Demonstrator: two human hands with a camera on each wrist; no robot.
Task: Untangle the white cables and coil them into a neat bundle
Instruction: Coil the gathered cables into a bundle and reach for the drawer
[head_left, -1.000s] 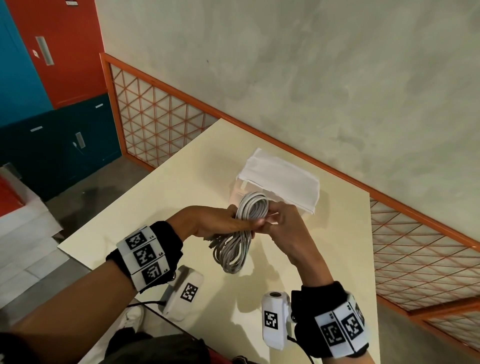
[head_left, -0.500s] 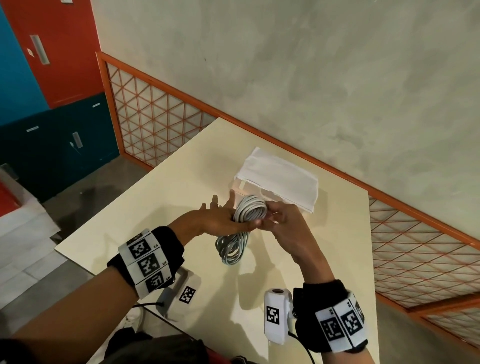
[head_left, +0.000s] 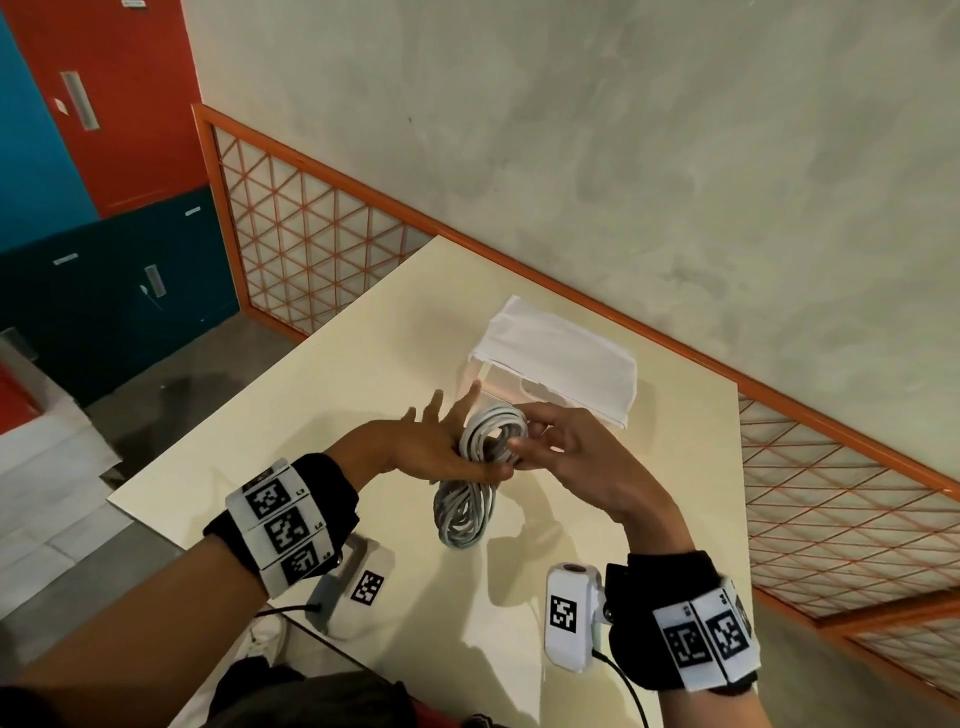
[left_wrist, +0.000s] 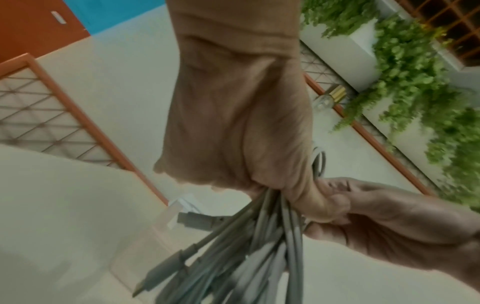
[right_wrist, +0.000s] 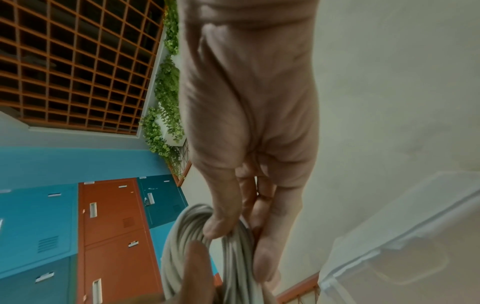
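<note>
A bundle of white cables (head_left: 470, 499) hangs in the air between both hands above the cream table (head_left: 311, 415). Its upper loop (head_left: 493, 431) sits between the hands and a longer loop dangles below. My left hand (head_left: 465, 439) has its fingers (head_left: 434, 413) spread straight, while its thumb clamps the strands against the palm (left_wrist: 233, 144). Cable plugs (left_wrist: 192, 219) hang below that hand. My right hand (head_left: 524, 436) pinches the upper loop; in the right wrist view its thumb (right_wrist: 221, 224) presses on the cables (right_wrist: 182, 236).
A clear plastic box (head_left: 498, 387) with a folded white cloth (head_left: 561, 358) on top stands just behind the hands. An orange lattice railing (head_left: 311, 249) runs along the table's far edges. Blue and red lockers (head_left: 104, 156) stand at the left.
My left hand's fingers have uncurled from round the bundle and now spread straight. The right hand keeps its pinch, and the upper loop has turned more open toward the head camera.
</note>
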